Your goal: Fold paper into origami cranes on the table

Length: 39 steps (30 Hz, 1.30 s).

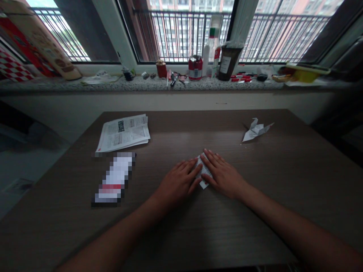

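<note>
A small folded piece of printed paper [204,172] lies on the table between my two hands, one pointed end showing below the thumbs. My left hand [181,179] rests flat with fingers stretched over its left side. From the other side, my right hand [222,173] lies flat, its fingers extended along the paper's right side. Both hands press on the paper without gripping it, and they hide most of its edges. Farther back on the right stands a folded paper crane [256,130], apart from both hands.
Printed sheets [123,132] are stacked at the back left of the brown table [181,238]. Nearer lies a phone [115,179] with a blurred screen. On the stone windowsill [104,87] stand a red can [195,68], a dark cup [227,62], a bottle [210,53] and small items.
</note>
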### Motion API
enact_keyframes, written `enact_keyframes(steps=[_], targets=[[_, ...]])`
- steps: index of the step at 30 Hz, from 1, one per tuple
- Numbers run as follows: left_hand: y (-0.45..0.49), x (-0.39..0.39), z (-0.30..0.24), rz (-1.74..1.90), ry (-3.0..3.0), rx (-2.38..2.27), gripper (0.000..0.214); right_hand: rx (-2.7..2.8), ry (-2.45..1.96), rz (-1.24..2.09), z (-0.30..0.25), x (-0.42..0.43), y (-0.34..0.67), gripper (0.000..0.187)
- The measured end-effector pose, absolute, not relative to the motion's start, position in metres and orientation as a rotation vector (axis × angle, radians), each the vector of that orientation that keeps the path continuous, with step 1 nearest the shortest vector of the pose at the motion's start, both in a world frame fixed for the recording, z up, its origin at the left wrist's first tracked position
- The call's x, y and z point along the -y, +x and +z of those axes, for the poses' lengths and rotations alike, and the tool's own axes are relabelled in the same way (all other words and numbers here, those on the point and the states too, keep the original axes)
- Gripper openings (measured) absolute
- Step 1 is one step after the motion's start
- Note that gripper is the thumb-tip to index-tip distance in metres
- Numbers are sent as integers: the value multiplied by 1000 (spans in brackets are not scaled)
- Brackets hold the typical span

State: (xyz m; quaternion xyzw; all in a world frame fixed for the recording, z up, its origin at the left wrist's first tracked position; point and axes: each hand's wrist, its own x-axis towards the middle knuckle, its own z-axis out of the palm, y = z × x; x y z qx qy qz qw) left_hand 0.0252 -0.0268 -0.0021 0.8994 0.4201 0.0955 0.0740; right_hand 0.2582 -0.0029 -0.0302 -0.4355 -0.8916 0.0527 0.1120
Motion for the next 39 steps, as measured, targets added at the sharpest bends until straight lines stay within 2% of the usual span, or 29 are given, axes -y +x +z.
enact_keyframes(steps=[13,19,31,39], targets=[[15,26,-4,149,2783,-1193,54,2603,-1288,147,-34,1,261,74],[13,25,-6,122,2777,-1186,53,2628,-1275,146,-32,0,262,71],[12,26,-5,224,2760,-1164,54,2593,-1250,145,-34,4,278,74],[12,26,-5,222,2763,-1177,52,2597,-1211,217,-31,3,281,69]])
